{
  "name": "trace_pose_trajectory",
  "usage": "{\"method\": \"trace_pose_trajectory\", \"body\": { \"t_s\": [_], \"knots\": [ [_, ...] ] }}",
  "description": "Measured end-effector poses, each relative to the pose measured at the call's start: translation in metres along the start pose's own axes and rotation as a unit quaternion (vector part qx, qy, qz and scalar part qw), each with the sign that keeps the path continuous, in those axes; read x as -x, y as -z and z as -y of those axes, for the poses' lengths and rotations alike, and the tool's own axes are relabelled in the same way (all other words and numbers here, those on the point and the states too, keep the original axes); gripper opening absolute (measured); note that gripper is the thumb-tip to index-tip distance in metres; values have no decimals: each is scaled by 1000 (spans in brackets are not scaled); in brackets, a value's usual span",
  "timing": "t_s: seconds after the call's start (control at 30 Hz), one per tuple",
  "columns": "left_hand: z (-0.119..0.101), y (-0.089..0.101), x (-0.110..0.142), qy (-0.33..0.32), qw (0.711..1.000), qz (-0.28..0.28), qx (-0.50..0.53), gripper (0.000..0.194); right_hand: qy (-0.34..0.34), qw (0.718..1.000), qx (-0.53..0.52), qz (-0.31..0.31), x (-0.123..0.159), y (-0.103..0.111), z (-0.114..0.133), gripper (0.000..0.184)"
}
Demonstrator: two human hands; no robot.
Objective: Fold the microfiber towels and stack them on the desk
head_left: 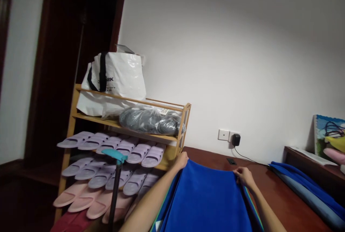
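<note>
Nearest to us, a blue cloth [208, 199] is spreading out in front of our body, its near end running out of view, so we are not seeing its full length. Its sides, showing green edging, are running from near to far and drawing slightly together toward the far end, which is pointing at the wall. A small white label [158, 226] is showing low on its left side. At the far end, our left hand [182, 160] is clamping the left corner between thumb and fingers, and our right hand [244, 177] is pinching the right corner. The cloth is lying between the two hands and stretching back toward us, its far edge sagging a little.

To the left, a black pole [115, 192] with a teal top is standing before a shoe rack [185, 126], which is carrying pink slippers [88, 199] below lilac slippers [134, 153]. To the right, folded fabric [309, 192] is lying on the brown table [272, 185]. Farther off, a black charger [236, 139] is sitting in a socket on the white wall [229, 63].
</note>
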State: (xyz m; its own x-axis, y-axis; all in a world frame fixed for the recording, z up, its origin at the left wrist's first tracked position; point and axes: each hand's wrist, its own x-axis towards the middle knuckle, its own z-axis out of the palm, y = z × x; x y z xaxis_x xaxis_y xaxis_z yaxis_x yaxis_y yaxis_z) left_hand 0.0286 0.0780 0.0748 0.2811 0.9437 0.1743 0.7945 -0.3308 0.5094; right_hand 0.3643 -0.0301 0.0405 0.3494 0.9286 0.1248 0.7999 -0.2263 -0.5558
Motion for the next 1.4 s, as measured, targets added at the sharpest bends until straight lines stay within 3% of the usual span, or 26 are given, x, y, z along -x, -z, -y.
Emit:
{"method": "trace_pose_trajectory", "body": {
  "t_s": [0.1, 0.23, 0.33, 0.5, 0.6, 0.67, 0.77, 0.83, 0.97, 1.17, 1.27, 1.4],
  "knots": [
    [-3, -12, 9, -34, 998, -5, -50, 31, 17, 998, 58, -19, 2, -8, 6, 29],
    [-21, -34, 31, -155, 984, -17, -85, 35, 79, 988, 120, -64, 15, -30, 36, 38],
    [-26, -54, 43, -234, 966, 29, -107, 46, 138, 981, 136, -31, 28, -57, 53, 52],
    [-18, -71, 41, -215, 965, 87, -123, 59, 126, 979, 158, 29, 39, -79, 54, 65],
    [-22, -63, 44, -213, 964, 96, -125, 58, 121, 978, 168, 28, 48, -70, 60, 64],
    [-28, -51, 59, -216, 963, 94, -128, 58, 121, 977, 175, 14, 66, -61, 69, 66],
    [-29, -30, 104, -255, 953, 105, -123, 61, 156, 972, 175, 23, 114, -49, 78, 68],
    [-22, -18, 140, -335, 928, 136, -92, 64, 200, 965, 156, 75, 151, -45, 75, 67],
    [-12, -1, 188, -336, 923, 169, -78, 58, 186, 963, 137, 138, 200, -33, 61, 69],
    [-15, 13, 213, -302, 932, 172, -108, 53, 133, 966, 157, 156, 228, -10, 35, 69],
    [-10, 16, 223, -327, 925, 171, -96, 58, 101, 968, 184, 140, 238, -8, 25, 70],
    [-3, 15, 227, -338, 925, 148, -89, 58, 109, 968, 199, 111, 244, -13, 15, 69]
  ]
}}
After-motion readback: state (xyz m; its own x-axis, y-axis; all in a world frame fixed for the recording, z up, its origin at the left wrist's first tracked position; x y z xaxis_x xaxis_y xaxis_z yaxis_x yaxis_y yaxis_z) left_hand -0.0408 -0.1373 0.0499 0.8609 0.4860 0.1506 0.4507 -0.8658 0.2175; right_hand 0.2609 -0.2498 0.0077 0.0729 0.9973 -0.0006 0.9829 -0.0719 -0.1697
